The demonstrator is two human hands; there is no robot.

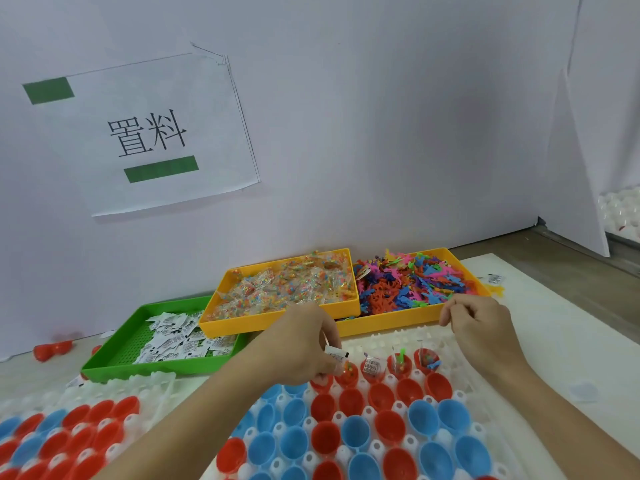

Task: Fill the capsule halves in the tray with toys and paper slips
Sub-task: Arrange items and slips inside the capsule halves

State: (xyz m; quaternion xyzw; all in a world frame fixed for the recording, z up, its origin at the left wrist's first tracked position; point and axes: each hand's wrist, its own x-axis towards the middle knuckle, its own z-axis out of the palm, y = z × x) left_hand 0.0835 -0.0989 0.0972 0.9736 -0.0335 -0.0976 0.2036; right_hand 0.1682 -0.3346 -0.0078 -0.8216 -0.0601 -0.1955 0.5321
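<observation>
Against the white wall, a green bin [114, 355] of paper slips [180, 341] and two yellow bins [277, 322] of toys [408, 289] crowd the white tabletop [561, 341]. Just before them, the left hand [304, 344] pinches a slip over the knobbly white tray [446, 336] of glossy red and blue capsule halves [384, 424]. The right hand [479, 322] hovers curled at the yellow rim; its hold cannot be told.

A single head-worn wide-angle view looks forward and down, close over the white capsule tray [398, 336], taking in the white wall [381, 133] just behind it.
</observation>
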